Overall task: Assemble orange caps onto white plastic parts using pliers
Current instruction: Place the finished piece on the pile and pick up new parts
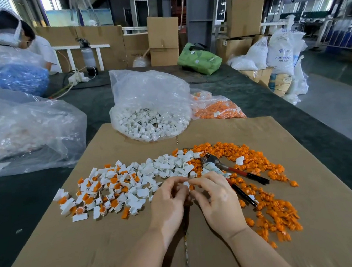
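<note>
Currently mating parts by hand: left hand [169, 201] pinching a white plastic part [186, 184], right hand [217, 198] pinching an orange cap [191, 187] against it, fingertips meeting mid-cardboard sheet [122, 247], probably to seat the cap before crimping. Pliers [231, 171] lying idle just beyond the right hand, handles toward it, within easy reach. Loose orange caps heap [271, 201] kept on the right, bare white parts [165, 167] in the centre, finished capped pieces [94, 196] piled left, apparently a right-to-left flow. Refill bags behind: white parts bag [149, 116], orange caps bag [215, 107]
</note>
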`<action>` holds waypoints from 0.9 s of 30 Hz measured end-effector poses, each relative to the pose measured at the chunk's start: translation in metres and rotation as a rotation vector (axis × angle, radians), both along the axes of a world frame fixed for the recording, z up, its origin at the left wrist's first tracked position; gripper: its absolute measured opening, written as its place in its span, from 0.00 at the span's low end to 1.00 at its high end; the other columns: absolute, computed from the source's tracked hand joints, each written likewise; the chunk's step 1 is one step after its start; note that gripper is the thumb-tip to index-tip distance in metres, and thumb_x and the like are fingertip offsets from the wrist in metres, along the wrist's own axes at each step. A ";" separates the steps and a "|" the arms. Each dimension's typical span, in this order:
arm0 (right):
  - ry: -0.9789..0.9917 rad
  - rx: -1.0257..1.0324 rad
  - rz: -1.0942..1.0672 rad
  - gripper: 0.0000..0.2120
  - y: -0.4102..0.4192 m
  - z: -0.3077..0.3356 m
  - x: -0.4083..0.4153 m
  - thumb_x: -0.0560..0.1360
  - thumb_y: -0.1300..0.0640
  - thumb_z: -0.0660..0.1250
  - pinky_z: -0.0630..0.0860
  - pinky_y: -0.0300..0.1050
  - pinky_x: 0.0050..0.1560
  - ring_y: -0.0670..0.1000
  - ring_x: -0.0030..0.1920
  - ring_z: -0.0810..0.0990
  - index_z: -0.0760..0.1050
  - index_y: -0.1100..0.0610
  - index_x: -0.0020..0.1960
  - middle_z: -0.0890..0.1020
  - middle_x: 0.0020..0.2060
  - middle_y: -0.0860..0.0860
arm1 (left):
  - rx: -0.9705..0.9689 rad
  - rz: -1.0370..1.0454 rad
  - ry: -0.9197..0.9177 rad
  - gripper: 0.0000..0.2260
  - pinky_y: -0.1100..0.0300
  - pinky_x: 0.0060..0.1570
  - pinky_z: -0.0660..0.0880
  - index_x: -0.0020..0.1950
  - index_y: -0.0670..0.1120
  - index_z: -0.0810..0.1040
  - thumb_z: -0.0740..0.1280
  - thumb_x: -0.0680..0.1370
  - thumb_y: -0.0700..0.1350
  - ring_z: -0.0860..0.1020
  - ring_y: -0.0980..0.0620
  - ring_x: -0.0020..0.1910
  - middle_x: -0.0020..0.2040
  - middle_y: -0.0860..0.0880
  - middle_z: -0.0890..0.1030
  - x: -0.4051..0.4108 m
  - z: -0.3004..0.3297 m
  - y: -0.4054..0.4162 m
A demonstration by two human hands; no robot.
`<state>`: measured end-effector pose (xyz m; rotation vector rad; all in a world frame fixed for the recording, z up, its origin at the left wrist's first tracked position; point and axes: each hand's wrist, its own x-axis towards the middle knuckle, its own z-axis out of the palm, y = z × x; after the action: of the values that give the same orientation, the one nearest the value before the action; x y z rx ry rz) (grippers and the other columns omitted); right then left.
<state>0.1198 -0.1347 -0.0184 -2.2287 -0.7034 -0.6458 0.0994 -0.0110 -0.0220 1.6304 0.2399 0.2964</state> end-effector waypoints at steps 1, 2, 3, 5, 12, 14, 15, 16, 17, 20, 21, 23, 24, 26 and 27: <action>0.000 -0.003 0.002 0.12 0.000 0.000 0.000 0.69 0.67 0.73 0.69 0.31 0.50 0.45 0.46 0.74 0.82 0.56 0.50 0.78 0.41 0.48 | 0.012 0.009 0.002 0.08 0.67 0.35 0.76 0.45 0.52 0.80 0.67 0.77 0.39 0.80 0.57 0.34 0.36 0.48 0.81 0.000 0.000 0.000; 0.000 -0.006 0.005 0.12 0.000 -0.001 0.000 0.69 0.67 0.73 0.70 0.32 0.50 0.44 0.46 0.74 0.82 0.56 0.50 0.78 0.42 0.48 | 0.025 0.016 0.004 0.07 0.67 0.35 0.76 0.45 0.52 0.80 0.68 0.76 0.40 0.79 0.57 0.35 0.37 0.47 0.81 0.001 0.000 0.000; 0.001 -0.009 0.006 0.12 -0.001 -0.001 0.001 0.69 0.66 0.73 0.70 0.32 0.50 0.44 0.46 0.74 0.82 0.56 0.50 0.78 0.42 0.48 | 0.035 0.016 0.006 0.06 0.65 0.36 0.76 0.45 0.52 0.80 0.68 0.76 0.41 0.79 0.56 0.35 0.37 0.45 0.81 0.001 0.000 0.000; 0.011 -0.006 0.006 0.12 0.000 -0.001 0.001 0.69 0.66 0.73 0.71 0.33 0.49 0.45 0.46 0.75 0.82 0.56 0.50 0.78 0.42 0.48 | 0.055 0.004 0.011 0.05 0.63 0.37 0.76 0.46 0.51 0.80 0.69 0.76 0.40 0.77 0.56 0.34 0.36 0.45 0.79 0.003 0.000 0.000; -0.029 -0.113 -0.182 0.14 -0.011 0.004 0.010 0.69 0.60 0.74 0.71 0.50 0.51 0.56 0.51 0.78 0.80 0.59 0.54 0.80 0.48 0.53 | -0.073 -0.018 0.044 0.05 0.69 0.30 0.73 0.48 0.46 0.79 0.68 0.76 0.37 0.77 0.58 0.29 0.30 0.49 0.76 0.006 0.003 -0.001; 0.083 -0.220 -0.360 0.16 -0.019 0.010 0.017 0.74 0.54 0.68 0.68 0.52 0.58 0.56 0.58 0.74 0.76 0.57 0.61 0.78 0.56 0.53 | -0.052 -0.011 0.054 0.05 0.70 0.31 0.73 0.48 0.48 0.78 0.67 0.77 0.38 0.78 0.58 0.30 0.29 0.51 0.76 0.008 0.002 -0.001; 0.184 -0.297 -0.449 0.18 -0.024 0.014 0.021 0.77 0.50 0.64 0.64 0.51 0.62 0.55 0.62 0.71 0.72 0.55 0.65 0.75 0.60 0.52 | -0.032 -0.009 0.056 0.06 0.70 0.31 0.73 0.48 0.49 0.78 0.67 0.77 0.38 0.78 0.59 0.30 0.29 0.51 0.76 0.009 0.002 -0.001; 0.288 -0.373 -0.528 0.21 -0.029 0.017 0.026 0.78 0.46 0.60 0.61 0.51 0.65 0.54 0.65 0.67 0.69 0.54 0.67 0.72 0.64 0.52 | -0.012 -0.008 0.056 0.06 0.71 0.31 0.73 0.48 0.49 0.78 0.67 0.77 0.39 0.77 0.60 0.30 0.30 0.52 0.76 0.010 0.002 0.000; 0.388 -0.440 -0.574 0.23 -0.034 0.020 0.031 0.77 0.43 0.57 0.58 0.52 0.68 0.55 0.67 0.65 0.66 0.54 0.68 0.70 0.65 0.52 | 0.001 -0.009 0.055 0.05 0.71 0.32 0.73 0.48 0.50 0.78 0.67 0.77 0.39 0.77 0.61 0.30 0.30 0.52 0.76 0.010 0.002 0.000; 0.643 -0.545 -0.563 0.25 -0.042 0.026 0.042 0.75 0.43 0.57 0.52 0.60 0.71 0.57 0.69 0.62 0.65 0.54 0.68 0.68 0.67 0.53 | 0.009 -0.008 0.037 0.05 0.70 0.33 0.74 0.47 0.49 0.78 0.67 0.77 0.39 0.76 0.61 0.29 0.30 0.51 0.75 0.011 0.002 -0.001; 0.679 -0.570 -0.551 0.25 -0.043 0.027 0.044 0.74 0.44 0.58 0.51 0.61 0.71 0.57 0.69 0.61 0.65 0.53 0.68 0.68 0.67 0.53 | 0.009 -0.006 0.033 0.05 0.70 0.33 0.74 0.47 0.48 0.78 0.67 0.77 0.39 0.76 0.61 0.29 0.30 0.51 0.75 0.011 0.002 -0.001; 0.689 -0.616 -0.550 0.28 -0.043 0.029 0.048 0.73 0.43 0.60 0.50 0.62 0.71 0.57 0.69 0.61 0.64 0.54 0.69 0.68 0.67 0.53 | -0.007 -0.007 0.035 0.05 0.69 0.33 0.74 0.48 0.48 0.78 0.67 0.77 0.38 0.75 0.61 0.29 0.31 0.50 0.75 0.012 0.003 -0.001; 0.681 -0.625 -0.552 0.30 -0.043 0.031 0.049 0.72 0.42 0.61 0.51 0.62 0.70 0.57 0.69 0.62 0.62 0.54 0.70 0.68 0.67 0.53 | -0.018 -0.009 0.038 0.05 0.69 0.33 0.74 0.48 0.47 0.78 0.66 0.77 0.38 0.75 0.61 0.29 0.31 0.49 0.75 0.012 0.003 -0.001; 0.663 -0.622 -0.545 0.34 -0.044 0.033 0.050 0.71 0.40 0.62 0.54 0.60 0.70 0.57 0.69 0.62 0.61 0.55 0.71 0.68 0.67 0.53 | -0.025 -0.009 0.044 0.05 0.68 0.34 0.75 0.48 0.48 0.77 0.66 0.77 0.38 0.76 0.60 0.30 0.31 0.50 0.75 0.013 0.003 0.000; 0.656 -0.604 -0.536 0.34 -0.044 0.034 0.051 0.72 0.40 0.62 0.57 0.59 0.69 0.57 0.69 0.63 0.60 0.56 0.72 0.69 0.66 0.54 | -0.031 -0.008 0.047 0.05 0.68 0.34 0.75 0.48 0.48 0.77 0.66 0.77 0.38 0.76 0.60 0.30 0.31 0.50 0.75 0.013 0.003 0.000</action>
<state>0.1704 -0.1786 0.0156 -2.9832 0.0674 0.1259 0.1125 -0.0110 -0.0190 1.6086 0.2720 0.2476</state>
